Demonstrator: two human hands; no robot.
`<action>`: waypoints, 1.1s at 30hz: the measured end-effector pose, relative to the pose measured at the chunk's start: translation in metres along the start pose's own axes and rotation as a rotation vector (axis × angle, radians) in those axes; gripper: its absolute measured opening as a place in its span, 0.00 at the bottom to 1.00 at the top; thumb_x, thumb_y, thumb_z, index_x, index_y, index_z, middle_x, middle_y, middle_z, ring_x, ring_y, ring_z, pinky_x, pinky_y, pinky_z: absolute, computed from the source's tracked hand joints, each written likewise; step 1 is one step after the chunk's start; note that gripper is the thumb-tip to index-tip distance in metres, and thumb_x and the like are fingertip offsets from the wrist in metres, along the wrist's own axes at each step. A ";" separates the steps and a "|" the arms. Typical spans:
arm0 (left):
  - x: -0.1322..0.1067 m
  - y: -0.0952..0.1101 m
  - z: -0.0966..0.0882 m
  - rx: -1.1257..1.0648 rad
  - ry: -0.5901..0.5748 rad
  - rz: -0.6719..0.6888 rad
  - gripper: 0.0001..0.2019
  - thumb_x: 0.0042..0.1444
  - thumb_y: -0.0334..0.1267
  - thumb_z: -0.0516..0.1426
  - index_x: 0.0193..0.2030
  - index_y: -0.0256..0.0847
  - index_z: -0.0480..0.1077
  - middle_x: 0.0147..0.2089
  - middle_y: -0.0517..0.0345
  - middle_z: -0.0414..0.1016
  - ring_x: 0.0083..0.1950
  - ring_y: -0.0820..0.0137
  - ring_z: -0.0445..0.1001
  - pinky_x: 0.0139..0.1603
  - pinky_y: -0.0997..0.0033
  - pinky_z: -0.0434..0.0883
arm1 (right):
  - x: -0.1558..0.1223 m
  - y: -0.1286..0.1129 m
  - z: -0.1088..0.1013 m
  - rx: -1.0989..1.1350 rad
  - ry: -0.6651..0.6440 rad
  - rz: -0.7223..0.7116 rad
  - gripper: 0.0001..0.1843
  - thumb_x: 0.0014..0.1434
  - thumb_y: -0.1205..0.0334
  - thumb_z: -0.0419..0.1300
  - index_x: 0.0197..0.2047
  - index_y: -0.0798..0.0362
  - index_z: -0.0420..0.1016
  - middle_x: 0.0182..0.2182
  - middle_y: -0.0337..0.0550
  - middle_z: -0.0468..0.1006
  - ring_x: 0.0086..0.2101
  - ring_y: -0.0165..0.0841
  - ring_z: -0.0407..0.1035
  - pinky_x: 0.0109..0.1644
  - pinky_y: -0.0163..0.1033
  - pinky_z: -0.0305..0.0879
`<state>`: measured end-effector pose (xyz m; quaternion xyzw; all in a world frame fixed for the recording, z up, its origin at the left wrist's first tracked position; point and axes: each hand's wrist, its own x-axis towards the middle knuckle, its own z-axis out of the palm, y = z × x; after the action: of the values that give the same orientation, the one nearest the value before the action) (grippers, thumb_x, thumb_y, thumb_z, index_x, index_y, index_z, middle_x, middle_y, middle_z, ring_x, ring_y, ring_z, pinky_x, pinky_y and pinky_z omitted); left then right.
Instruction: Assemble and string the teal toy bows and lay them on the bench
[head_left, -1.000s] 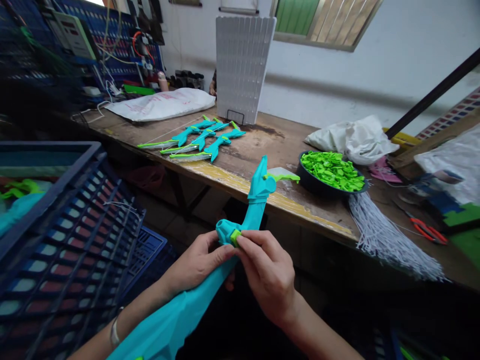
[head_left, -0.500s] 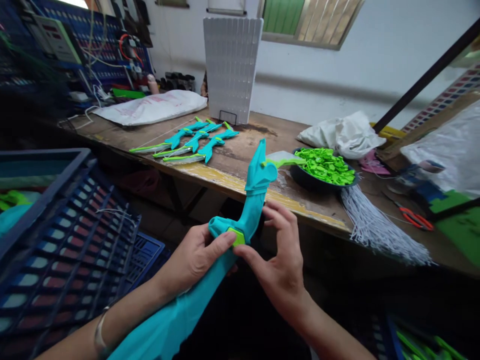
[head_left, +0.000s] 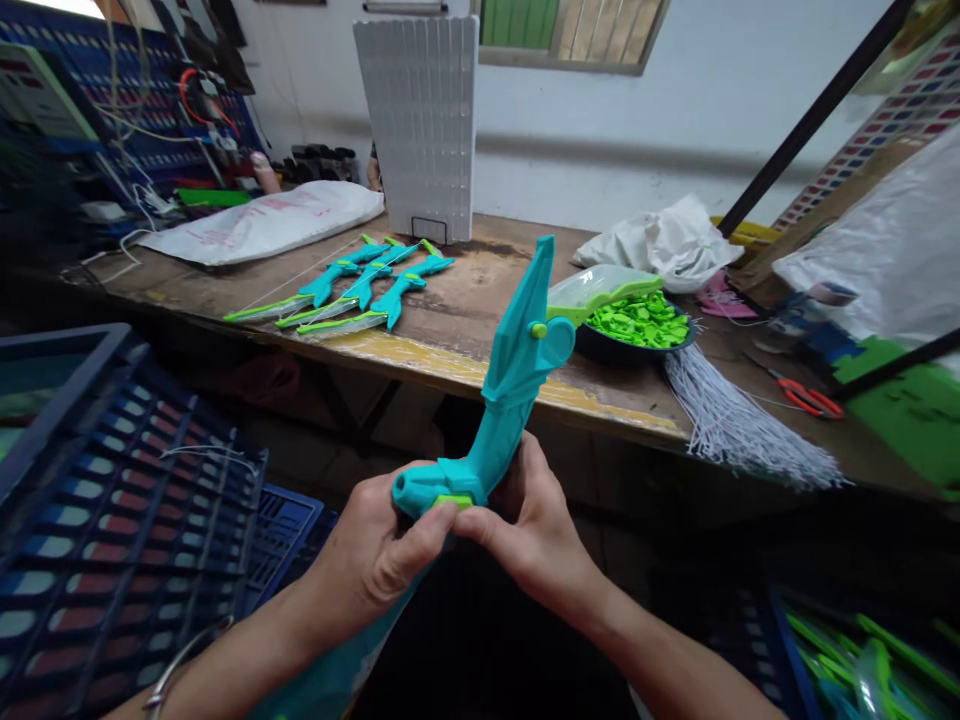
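Head view: the fingers of the right hand (head_left: 536,530), spread half a second earlier, now clamp the turquoise bow (head_left: 517,350) with the left hand (head_left: 382,560) before the near edge of the table (head_left: 600,403), both thumbs on the green insert (head_left: 456,501), which appears seated, though partly covered.

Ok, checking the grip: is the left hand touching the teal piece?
Touching. The head view shows the left hand gripping the teal piece, thumb against its green insert.

Two hands (head_left: 375,545), one held bow (head_left: 514,345), three lying bows (head_left: 394,300), one bowl (head_left: 634,354), one cord bundle (head_left: 742,425) and one grey panel (head_left: 420,120) are visible.
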<state>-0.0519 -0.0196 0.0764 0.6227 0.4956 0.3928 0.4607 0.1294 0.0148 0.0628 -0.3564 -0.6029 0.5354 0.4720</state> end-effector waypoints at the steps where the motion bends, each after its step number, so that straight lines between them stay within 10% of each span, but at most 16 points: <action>1: 0.001 -0.002 0.000 0.001 -0.009 -0.003 0.16 0.66 0.52 0.56 0.41 0.40 0.74 0.38 0.57 0.75 0.40 0.64 0.71 0.42 0.69 0.68 | 0.001 0.002 -0.002 0.002 -0.005 0.005 0.33 0.51 0.53 0.75 0.54 0.49 0.64 0.44 0.42 0.75 0.41 0.36 0.73 0.44 0.40 0.75; 9: 0.006 -0.010 -0.001 0.073 -0.051 -0.052 0.15 0.68 0.52 0.54 0.51 0.44 0.72 0.49 0.56 0.78 0.55 0.61 0.73 0.53 0.68 0.69 | 0.002 0.024 -0.015 -0.167 0.093 -0.014 0.37 0.47 0.50 0.77 0.55 0.48 0.65 0.43 0.41 0.76 0.43 0.37 0.73 0.49 0.42 0.72; 20: 0.012 -0.033 0.032 0.060 0.156 0.011 0.17 0.71 0.48 0.50 0.43 0.40 0.73 0.41 0.54 0.80 0.43 0.64 0.77 0.48 0.66 0.71 | -0.003 0.036 -0.019 -0.345 0.133 -0.072 0.39 0.53 0.52 0.72 0.60 0.52 0.57 0.43 0.46 0.76 0.39 0.37 0.72 0.44 0.43 0.73; 26: 0.025 -0.027 0.025 -0.099 0.013 -0.099 0.17 0.70 0.50 0.52 0.54 0.41 0.73 0.52 0.54 0.79 0.53 0.63 0.76 0.52 0.68 0.72 | 0.010 0.044 -0.023 -0.130 0.136 0.115 0.35 0.49 0.52 0.75 0.53 0.50 0.63 0.40 0.41 0.75 0.38 0.36 0.72 0.43 0.42 0.73; 33: 0.027 -0.055 0.037 0.142 0.103 -0.078 0.22 0.68 0.53 0.52 0.54 0.38 0.73 0.54 0.49 0.78 0.48 0.62 0.77 0.55 0.66 0.70 | 0.016 0.058 -0.028 0.120 0.089 0.255 0.32 0.39 0.52 0.78 0.43 0.52 0.70 0.34 0.35 0.73 0.35 0.32 0.68 0.41 0.38 0.69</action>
<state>-0.0257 0.0046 0.0142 0.6129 0.5694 0.3698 0.4041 0.1467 0.0484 0.0078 -0.4248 -0.4980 0.6097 0.4469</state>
